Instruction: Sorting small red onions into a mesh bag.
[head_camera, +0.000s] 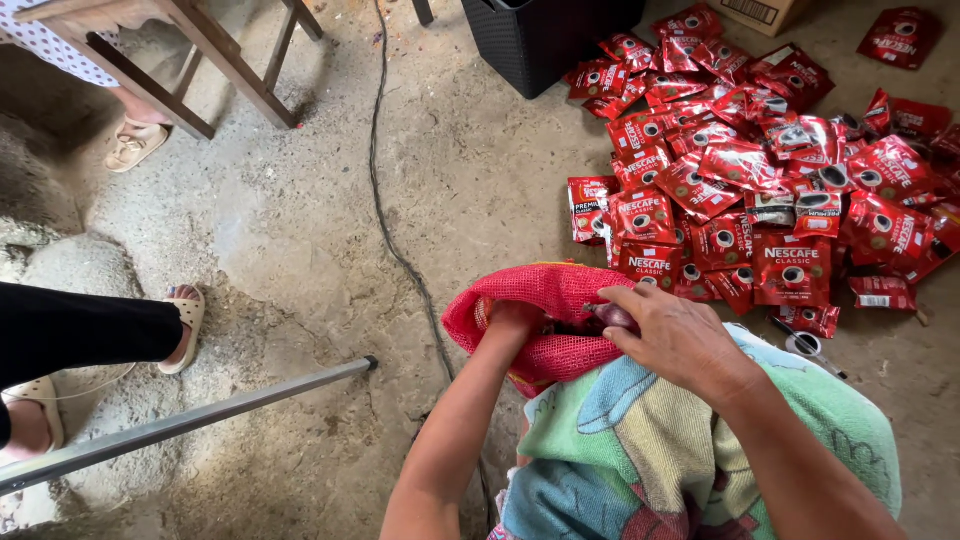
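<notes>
A red mesh sack (545, 300) lies open across my lap, on a patterned green and blue cloth (640, 440). My left hand (512, 322) reaches inside the sack's mouth, fingers hidden by the mesh. My right hand (675, 335) rests at the sack's rim, fingers closed around a small purplish bulb (610, 315), like a shallot. Just beyond the sack a heap of red foil pouches (760, 190) is spread over the concrete floor.
A black cable (385, 200) runs down the floor. A metal rod (190, 422) slants at lower left. Another person's sandalled foot (185, 325) and leg are at the left. A wooden stool (200, 60), a black basket (545, 40) and a cardboard box (760, 12) stand at the back.
</notes>
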